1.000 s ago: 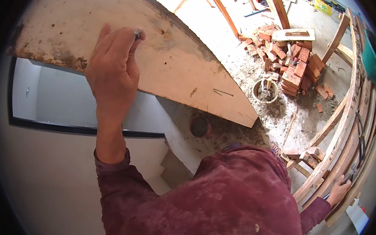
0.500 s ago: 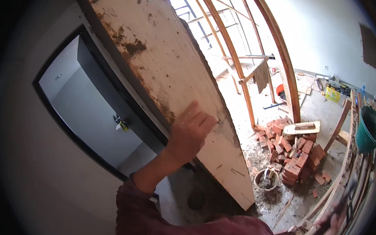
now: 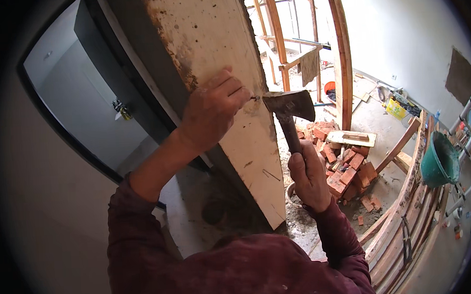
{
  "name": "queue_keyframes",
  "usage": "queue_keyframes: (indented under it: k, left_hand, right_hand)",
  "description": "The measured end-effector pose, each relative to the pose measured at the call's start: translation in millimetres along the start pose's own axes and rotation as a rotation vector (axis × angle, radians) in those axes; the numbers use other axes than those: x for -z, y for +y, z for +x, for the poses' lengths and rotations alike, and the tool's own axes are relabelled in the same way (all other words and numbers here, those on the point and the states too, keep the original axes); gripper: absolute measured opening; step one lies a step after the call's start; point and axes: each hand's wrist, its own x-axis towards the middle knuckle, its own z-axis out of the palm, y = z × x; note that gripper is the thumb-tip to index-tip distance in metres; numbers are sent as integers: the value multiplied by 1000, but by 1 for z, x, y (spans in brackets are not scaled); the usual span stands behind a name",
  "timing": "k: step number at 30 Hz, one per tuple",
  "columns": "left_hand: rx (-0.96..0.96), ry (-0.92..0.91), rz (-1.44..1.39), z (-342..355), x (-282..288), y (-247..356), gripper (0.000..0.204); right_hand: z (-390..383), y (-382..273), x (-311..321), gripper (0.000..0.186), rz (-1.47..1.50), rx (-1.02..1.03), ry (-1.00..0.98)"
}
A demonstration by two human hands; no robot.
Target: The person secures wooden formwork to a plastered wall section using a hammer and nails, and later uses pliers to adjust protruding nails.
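Upright in front of me stands a long, pale wooden board, stained and rough along its left edge. My left hand rests against its face, fingers pinched on a small dark nail whose end points right. In my right hand is a hatchet, gripped by its dark handle. The blunt back of the hatchet head is close to the nail; whether they touch I cannot tell. Its blade faces right.
On the floor lies a heap of red bricks with a plastering float on top. A green bucket hangs at the right by curved timber rails. Wooden posts rise behind; a dark-framed doorway is at left.
My right hand has come up from the lower right with the hatchet, bringing its head beside the nail. My left hand stays at the board while the view has shifted.
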Motion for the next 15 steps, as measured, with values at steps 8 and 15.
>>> queue_keyframes:
  k: [8,15]
  left_hand:
    - [-2,-36,14,1,4,3,14]
    - [3,-41,3,0,2,1,15]
  right_hand:
    - [5,-4,-9,30,-68,295,167]
    - [-1,-4,0,25,97,170,170]
